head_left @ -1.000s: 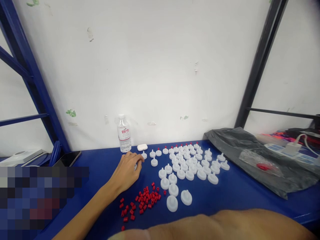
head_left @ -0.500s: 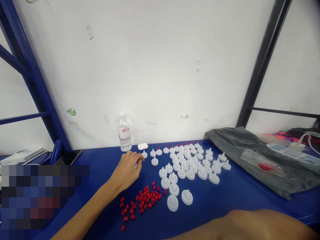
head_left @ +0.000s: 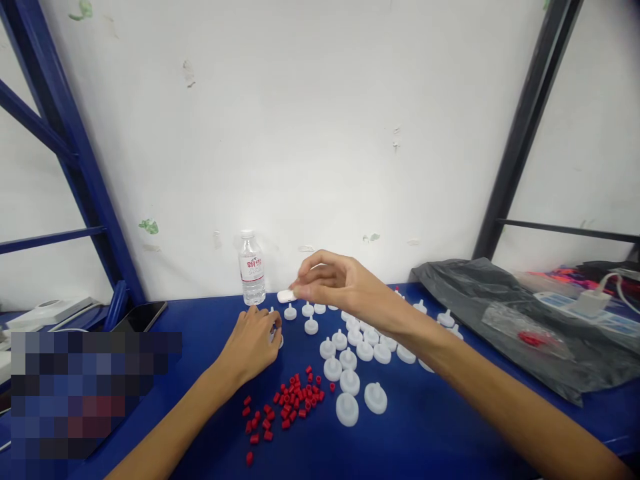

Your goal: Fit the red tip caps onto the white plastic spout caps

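Note:
My left hand (head_left: 256,341) rests low over the table, its fingers curled round a white spouted cap (head_left: 280,341) that shows partly beside the fingertips. My right hand (head_left: 330,280) reaches across from the right with thumb and forefinger pinched together. What sits in that pinch, if anything, I cannot make out. Below my right forearm stand many white spouted caps (head_left: 349,382), spouts up; the arm hides part of the group. Small red caps (head_left: 295,397) lie loosely heaped in front of my left hand.
A water bottle (head_left: 252,270) and a small white case (head_left: 287,295) stand by the wall. At the right lie a dark plastic bag (head_left: 450,280), a clear bag (head_left: 525,330) with red pieces and a power strip (head_left: 555,303). A phone (head_left: 143,317) is at the left.
My right hand has come in from the lower right and now hangs over the back of the table near the white case. The left hand has stayed almost in place.

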`<state>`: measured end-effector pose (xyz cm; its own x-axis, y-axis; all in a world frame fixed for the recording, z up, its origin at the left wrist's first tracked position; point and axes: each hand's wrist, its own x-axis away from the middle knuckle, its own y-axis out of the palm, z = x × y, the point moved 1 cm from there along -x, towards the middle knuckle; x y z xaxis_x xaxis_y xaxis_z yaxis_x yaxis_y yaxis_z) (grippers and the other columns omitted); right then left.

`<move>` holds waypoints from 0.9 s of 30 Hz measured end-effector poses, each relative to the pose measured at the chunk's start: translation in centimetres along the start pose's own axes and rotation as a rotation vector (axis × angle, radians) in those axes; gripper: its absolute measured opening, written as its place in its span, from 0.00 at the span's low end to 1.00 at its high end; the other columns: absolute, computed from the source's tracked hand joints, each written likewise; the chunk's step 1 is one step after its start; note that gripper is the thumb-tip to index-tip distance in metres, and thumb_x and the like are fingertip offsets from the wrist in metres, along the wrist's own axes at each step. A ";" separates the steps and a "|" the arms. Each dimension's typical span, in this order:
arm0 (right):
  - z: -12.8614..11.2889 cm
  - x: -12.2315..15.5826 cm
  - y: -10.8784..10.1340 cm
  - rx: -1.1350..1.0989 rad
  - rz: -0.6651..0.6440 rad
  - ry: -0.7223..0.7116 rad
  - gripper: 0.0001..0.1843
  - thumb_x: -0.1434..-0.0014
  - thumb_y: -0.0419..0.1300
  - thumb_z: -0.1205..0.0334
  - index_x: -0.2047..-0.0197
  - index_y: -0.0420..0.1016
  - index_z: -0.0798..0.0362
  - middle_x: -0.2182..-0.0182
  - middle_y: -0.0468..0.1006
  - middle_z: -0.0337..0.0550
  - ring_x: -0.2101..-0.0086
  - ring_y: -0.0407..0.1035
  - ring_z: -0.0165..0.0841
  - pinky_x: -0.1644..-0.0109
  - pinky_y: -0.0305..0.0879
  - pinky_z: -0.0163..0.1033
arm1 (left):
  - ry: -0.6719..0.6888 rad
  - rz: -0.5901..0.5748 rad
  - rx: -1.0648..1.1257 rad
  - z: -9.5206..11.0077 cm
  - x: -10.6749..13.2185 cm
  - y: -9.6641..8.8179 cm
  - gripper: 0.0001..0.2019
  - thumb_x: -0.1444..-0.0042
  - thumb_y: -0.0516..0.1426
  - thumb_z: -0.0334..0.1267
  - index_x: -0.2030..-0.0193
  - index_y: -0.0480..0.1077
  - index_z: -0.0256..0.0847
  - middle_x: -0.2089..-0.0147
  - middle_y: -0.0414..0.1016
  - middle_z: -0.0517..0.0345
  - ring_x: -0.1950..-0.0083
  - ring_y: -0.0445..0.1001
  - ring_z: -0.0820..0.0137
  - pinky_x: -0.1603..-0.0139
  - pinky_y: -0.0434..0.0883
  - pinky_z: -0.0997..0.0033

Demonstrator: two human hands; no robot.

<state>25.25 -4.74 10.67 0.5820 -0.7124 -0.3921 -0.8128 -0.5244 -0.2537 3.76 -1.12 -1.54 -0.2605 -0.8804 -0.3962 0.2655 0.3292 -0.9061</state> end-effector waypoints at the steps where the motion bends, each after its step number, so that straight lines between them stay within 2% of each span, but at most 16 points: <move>1: 1.2 -0.1 -0.5 0.077 0.090 -0.006 0.15 0.45 0.69 0.57 0.58 0.71 0.51 0.56 0.80 0.44 0.59 0.76 0.33 0.55 0.71 0.40 | 0.010 0.000 -0.006 0.0 0.0 0.1 0.10 0.40 0.51 0.34 0.63 0.75 0.41 0.64 0.78 0.49 0.56 0.71 0.54 0.55 0.62 0.58; 4: 6.3 -0.1 -2.0 0.313 0.249 0.016 0.13 0.43 0.67 0.52 0.63 0.71 0.51 0.69 0.78 0.38 0.71 0.72 0.30 0.66 0.67 0.36 | 0.043 0.005 0.007 -0.2 -0.2 0.2 0.12 0.40 0.51 0.33 0.67 0.75 0.41 0.67 0.78 0.50 0.59 0.71 0.55 0.58 0.62 0.58; 6: 9.0 0.0 -2.8 0.510 0.340 0.023 0.12 0.39 0.62 0.50 0.62 0.72 0.50 0.72 0.78 0.36 0.76 0.68 0.29 0.71 0.62 0.36 | 0.055 0.017 0.039 -0.2 -0.4 0.2 0.13 0.38 0.51 0.35 0.67 0.77 0.41 0.65 0.79 0.50 0.58 0.72 0.55 0.57 0.62 0.57; 8: 10.5 0.3 -3.1 0.654 0.344 0.011 0.11 0.35 0.58 0.50 0.58 0.72 0.49 0.70 0.79 0.36 0.78 0.68 0.29 0.71 0.63 0.37 | 0.060 0.038 0.090 -0.2 -0.5 0.1 0.13 0.36 0.52 0.38 0.63 0.78 0.42 0.63 0.80 0.51 0.56 0.73 0.55 0.54 0.64 0.57; 9: 10.8 0.4 -3.1 0.713 0.320 -0.010 0.11 0.34 0.57 0.51 0.56 0.72 0.49 0.68 0.80 0.37 0.75 0.70 0.30 0.68 0.65 0.38 | 0.062 0.051 0.119 0.0 -0.5 -0.1 0.13 0.35 0.52 0.40 0.61 0.79 0.43 0.62 0.81 0.52 0.55 0.73 0.57 0.53 0.65 0.58; 11: 10.9 0.7 -2.7 0.819 0.234 -0.086 0.13 0.34 0.58 0.51 0.51 0.73 0.48 0.60 0.82 0.41 0.64 0.75 0.35 0.58 0.68 0.42 | 0.067 0.073 0.179 0.5 -0.5 -0.3 0.13 0.34 0.52 0.43 0.58 0.79 0.45 0.60 0.81 0.55 0.55 0.75 0.60 0.51 0.67 0.61; 13: 10.8 1.0 -2.1 0.915 0.149 -0.174 0.19 0.36 0.60 0.48 0.45 0.72 0.46 0.52 0.80 0.44 0.51 0.73 0.40 0.45 0.65 0.47 | 0.068 0.102 0.289 1.1 -0.3 -0.6 0.13 0.35 0.54 0.45 0.57 0.79 0.46 0.59 0.82 0.58 0.56 0.76 0.64 0.52 0.69 0.65; 14: 10.7 1.1 -1.8 0.954 0.117 -0.205 0.23 0.37 0.61 0.45 0.42 0.71 0.46 0.49 0.79 0.46 0.47 0.71 0.42 0.40 0.61 0.51 | 0.065 0.118 0.360 1.5 -0.2 -0.7 0.12 0.35 0.55 0.46 0.58 0.79 0.47 0.59 0.82 0.59 0.57 0.76 0.65 0.53 0.69 0.66; 16: 10.8 1.3 -1.3 1.007 0.073 -0.239 0.27 0.38 0.61 0.42 0.42 0.71 0.47 0.50 0.80 0.47 0.47 0.71 0.42 0.34 0.51 0.56 | 0.052 0.149 0.494 2.0 0.0 -0.8 0.10 0.37 0.57 0.45 0.59 0.79 0.48 0.60 0.81 0.61 0.59 0.76 0.66 0.54 0.70 0.67; 18: 10.8 1.4 -1.2 1.033 0.045 -0.268 0.24 0.37 0.59 0.42 0.45 0.74 0.48 0.55 0.82 0.44 0.52 0.74 0.39 0.31 0.43 0.57 | 0.039 0.165 0.554 2.4 0.1 -0.9 0.10 0.37 0.58 0.45 0.59 0.79 0.48 0.61 0.81 0.62 0.61 0.75 0.67 0.56 0.69 0.68; 22: 10.9 1.3 -1.9 1.073 0.074 -0.317 0.18 0.34 0.59 0.48 0.47 0.74 0.50 0.56 0.82 0.44 0.53 0.75 0.37 0.30 0.42 0.56 | 0.008 0.149 0.517 2.6 0.2 -0.9 0.14 0.37 0.56 0.48 0.50 0.76 0.48 0.61 0.81 0.62 0.64 0.72 0.67 0.60 0.68 0.67; 24: 10.9 1.2 -2.6 1.111 0.110 -0.319 0.17 0.34 0.60 0.50 0.48 0.73 0.51 0.55 0.82 0.44 0.53 0.75 0.37 0.30 0.42 0.56 | 0.050 0.057 0.457 2.5 0.2 -0.9 0.14 0.37 0.56 0.47 0.48 0.75 0.48 0.60 0.80 0.61 0.61 0.73 0.66 0.58 0.68 0.66; 27: 11.0 1.1 -3.2 1.164 0.135 -0.310 0.16 0.34 0.59 0.50 0.49 0.73 0.51 0.56 0.82 0.45 0.55 0.76 0.37 0.30 0.43 0.57 | 0.165 -0.173 0.400 2.4 0.5 -1.1 0.09 0.38 0.57 0.42 0.55 0.78 0.49 0.58 0.79 0.60 0.53 0.74 0.64 0.49 0.68 0.65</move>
<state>28.27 1.25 1.34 0.5893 -0.5036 -0.6317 -0.4954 0.3924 -0.7750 5.58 -2.71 -0.40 -0.4682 -0.8342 -0.2915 0.5339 -0.0042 -0.8455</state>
